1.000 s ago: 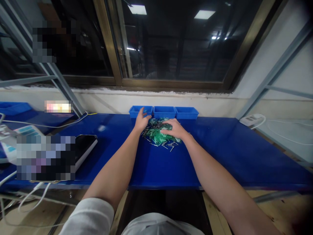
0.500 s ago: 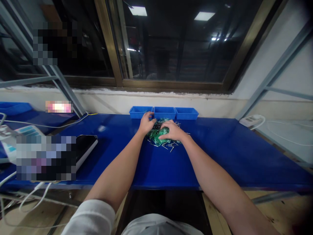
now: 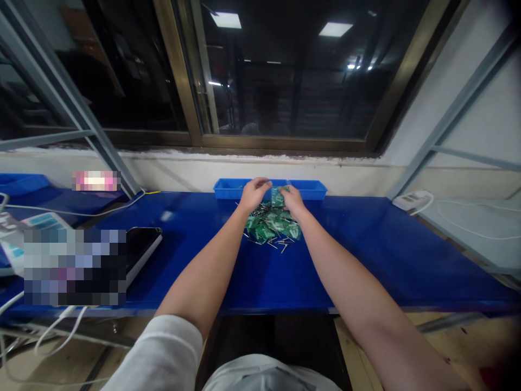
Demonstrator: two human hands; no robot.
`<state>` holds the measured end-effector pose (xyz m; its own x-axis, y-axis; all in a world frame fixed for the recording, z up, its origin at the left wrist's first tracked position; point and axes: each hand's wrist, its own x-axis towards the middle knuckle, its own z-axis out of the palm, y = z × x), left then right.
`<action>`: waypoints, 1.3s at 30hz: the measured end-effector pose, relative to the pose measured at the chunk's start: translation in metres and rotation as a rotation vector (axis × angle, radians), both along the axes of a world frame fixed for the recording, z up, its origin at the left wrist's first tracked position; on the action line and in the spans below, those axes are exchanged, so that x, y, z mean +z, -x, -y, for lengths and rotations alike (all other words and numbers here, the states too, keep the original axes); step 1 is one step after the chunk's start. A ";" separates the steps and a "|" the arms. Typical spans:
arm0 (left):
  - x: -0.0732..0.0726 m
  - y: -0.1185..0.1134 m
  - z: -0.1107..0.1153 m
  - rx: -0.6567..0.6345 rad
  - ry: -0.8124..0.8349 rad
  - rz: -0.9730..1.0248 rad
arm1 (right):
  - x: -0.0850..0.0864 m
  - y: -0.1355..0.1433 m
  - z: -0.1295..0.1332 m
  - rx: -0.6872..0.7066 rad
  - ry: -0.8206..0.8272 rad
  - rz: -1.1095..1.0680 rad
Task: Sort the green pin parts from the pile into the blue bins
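My right hand (image 3: pixel 293 201) pinches a small green circuit board (image 3: pixel 278 196) between thumb and fingers, lifted above the far side of a pile. My left hand (image 3: pixel 254 194) is beside the board's left edge, its fingers bent together with the thumb; what they hold, if anything, I cannot make out. Below both hands lies a heap of green circuit boards (image 3: pixel 266 225). Thin silvery metal pins like nails or screws (image 3: pixel 280 243) are mixed in and scattered at its front edge. Dark small parts show at the heap's back, partly hidden by my hands.
Three blue bins stand in a row behind the heap, the left bin (image 3: pixel 228 190) and right bin (image 3: pixel 313 190) showing most. On the blue table (image 3: pixel 345 260), a dark device (image 3: pixel 142 244) lies left. A white power strip (image 3: pixel 411 201) sits far right. Metal frame posts flank the table.
My right hand has risen from the heap with a circuit board, moving toward the bins. My left hand has shifted right, closer to the right one, and its fingers have drawn together.
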<state>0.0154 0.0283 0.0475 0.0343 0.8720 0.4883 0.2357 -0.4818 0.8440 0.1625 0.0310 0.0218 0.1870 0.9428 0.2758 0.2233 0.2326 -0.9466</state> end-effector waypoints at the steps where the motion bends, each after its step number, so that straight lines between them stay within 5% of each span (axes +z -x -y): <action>1: 0.000 -0.003 0.002 0.012 -0.024 -0.026 | -0.002 0.001 -0.001 0.004 -0.009 -0.013; 5: -0.010 -0.009 0.009 0.104 -0.075 -0.105 | -0.010 0.007 0.005 0.020 -0.137 -0.017; 11: -0.022 -0.004 0.014 0.032 -0.021 -0.164 | -0.006 0.012 0.015 0.029 -0.145 -0.040; 18: -0.023 0.004 0.013 0.053 0.004 -0.011 | -0.008 0.004 0.018 0.148 -0.089 -0.128; 24: -0.028 0.004 0.011 0.022 0.092 0.103 | -0.010 -0.005 0.016 -0.020 -0.201 0.065; 31: -0.031 0.003 0.008 -0.003 0.111 0.096 | -0.008 -0.004 0.019 0.022 -0.088 -0.063; 39: -0.027 0.002 0.015 0.101 -0.076 -0.053 | -0.008 -0.003 0.021 0.020 -0.126 -0.045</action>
<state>0.0136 0.0135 0.0206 -0.0250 0.8330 0.5527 0.3294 -0.5151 0.7913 0.1659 0.0101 0.0136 0.1832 0.9051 0.3837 0.1752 0.3540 -0.9187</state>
